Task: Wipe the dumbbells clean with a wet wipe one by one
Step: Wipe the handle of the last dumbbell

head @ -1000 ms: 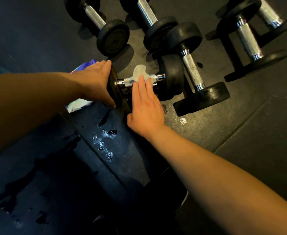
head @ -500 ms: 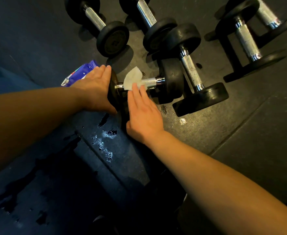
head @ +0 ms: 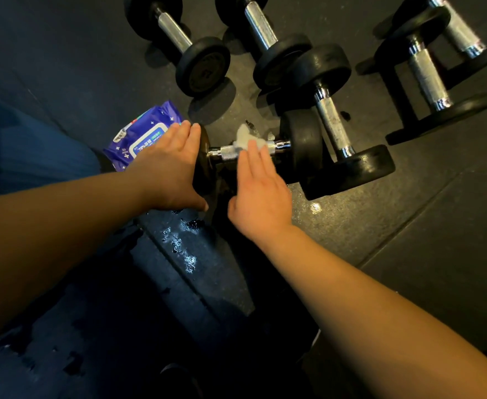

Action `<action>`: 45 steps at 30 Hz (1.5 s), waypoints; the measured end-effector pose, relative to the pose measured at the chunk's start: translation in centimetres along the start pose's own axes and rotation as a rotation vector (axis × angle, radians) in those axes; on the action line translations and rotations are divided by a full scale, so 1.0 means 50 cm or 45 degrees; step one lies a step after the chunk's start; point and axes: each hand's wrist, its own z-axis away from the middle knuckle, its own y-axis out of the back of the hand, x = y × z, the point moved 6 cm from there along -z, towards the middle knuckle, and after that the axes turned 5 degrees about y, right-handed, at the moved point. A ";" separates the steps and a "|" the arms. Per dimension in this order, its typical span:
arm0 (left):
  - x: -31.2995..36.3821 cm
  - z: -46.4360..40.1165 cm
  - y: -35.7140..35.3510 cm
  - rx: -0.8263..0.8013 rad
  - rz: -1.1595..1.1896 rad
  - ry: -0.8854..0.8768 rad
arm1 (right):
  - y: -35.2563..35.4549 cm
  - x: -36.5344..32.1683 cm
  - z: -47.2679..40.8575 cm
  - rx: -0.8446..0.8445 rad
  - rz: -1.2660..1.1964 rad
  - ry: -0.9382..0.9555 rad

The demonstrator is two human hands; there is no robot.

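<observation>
A small black dumbbell [head: 301, 145] with a chrome handle lies crosswise on the dark floor at centre. My left hand [head: 168, 168] lies flat against its left end plate, fingers straight. A white wet wipe [head: 246, 138] is draped over the handle, and my right hand [head: 261, 188] presses it there with the fingertips, palm down. Whether the thumb wraps under the handle is hidden. Several more dumbbells lie beyond: one at top left [head: 178, 38], one at top centre [head: 265, 33], one just right of the wiped one [head: 333, 122].
A purple pack of wet wipes [head: 141, 133] lies on the floor behind my left hand. More dumbbells [head: 428, 76] sit at top right. Wet patches [head: 184, 249] shine on the rubber floor below my hands. A blue-clad leg [head: 35, 156] is at the left.
My right hand slid the wipe left along the handle, then back toward the right. My left hand stayed on the end plate. The view shifted, showing more of the wipes pack.
</observation>
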 end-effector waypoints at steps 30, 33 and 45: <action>0.032 0.141 -0.045 0.087 0.069 -0.020 | -0.034 -0.064 0.105 -0.169 -0.072 0.168; 0.036 0.144 -0.061 0.021 0.026 -0.030 | -0.038 -0.081 0.112 -0.235 -0.070 0.265; 0.049 0.193 -0.093 -0.022 0.019 -0.019 | -0.025 -0.069 0.117 -0.323 -0.121 0.330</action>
